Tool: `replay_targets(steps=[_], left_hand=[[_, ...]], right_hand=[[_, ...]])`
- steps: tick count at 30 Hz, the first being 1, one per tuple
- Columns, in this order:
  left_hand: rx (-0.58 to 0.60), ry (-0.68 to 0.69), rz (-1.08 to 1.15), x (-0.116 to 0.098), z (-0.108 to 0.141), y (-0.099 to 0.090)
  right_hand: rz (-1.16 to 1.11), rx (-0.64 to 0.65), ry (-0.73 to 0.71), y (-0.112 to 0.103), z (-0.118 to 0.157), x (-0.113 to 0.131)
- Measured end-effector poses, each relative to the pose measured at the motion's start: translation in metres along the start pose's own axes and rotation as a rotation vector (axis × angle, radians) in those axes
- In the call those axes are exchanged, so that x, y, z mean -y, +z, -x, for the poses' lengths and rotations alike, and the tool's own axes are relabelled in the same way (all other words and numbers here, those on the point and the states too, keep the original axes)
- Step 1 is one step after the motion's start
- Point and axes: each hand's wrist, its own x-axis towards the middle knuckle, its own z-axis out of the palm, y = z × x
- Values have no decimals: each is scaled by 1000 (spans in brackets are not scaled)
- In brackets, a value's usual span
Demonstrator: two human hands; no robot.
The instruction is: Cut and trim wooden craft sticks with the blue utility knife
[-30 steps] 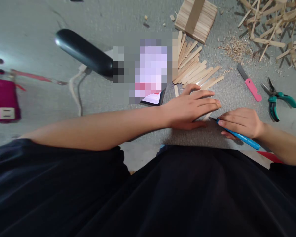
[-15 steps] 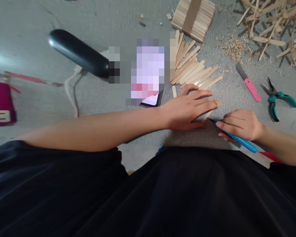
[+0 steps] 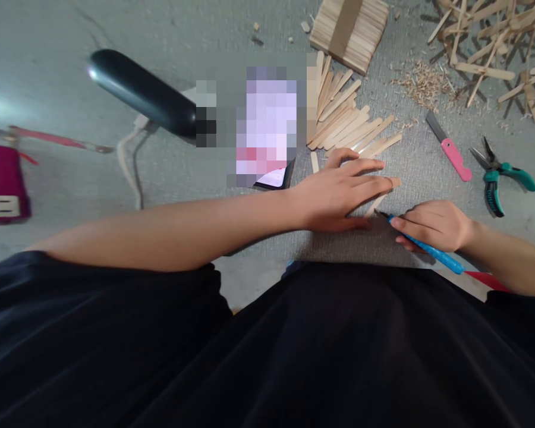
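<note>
My left hand lies flat with its fingers spread, pressing a wooden craft stick against the table. Parts of that stick show between and beyond the fingers; the rest is covered. Closed around a slim blue craft knife, my right hand rests just to the right. The knife's dark pointed tip is at the stick, close under my left fingers; whether it touches cannot be made out. Several loose craft sticks fan out beyond my left hand.
At the back are a banded bundle of sticks, wood shavings and a heap of crossed sticks. A pink folding blade and green-handled pliers lie right. Left are a phone, a dark elongated case and a cable.
The whole view has shifted very slightly upward. Both hands keep nearly the same pose, with the knife tip still at the stick.
</note>
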Motion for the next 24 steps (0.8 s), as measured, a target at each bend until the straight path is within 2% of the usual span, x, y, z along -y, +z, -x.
replay_targets(steps=[8, 19, 24], left_hand=[[66, -1, -8, -8, -3, -14], [55, 12, 26, -8, -1, -13], [11, -5, 10, -10, 1, -9]], right_hand=[[-10, -26, 5, 1, -4, 0], [-26, -8, 14, 1, -3, -1], [-60, -8, 58, 1, -2, 0]])
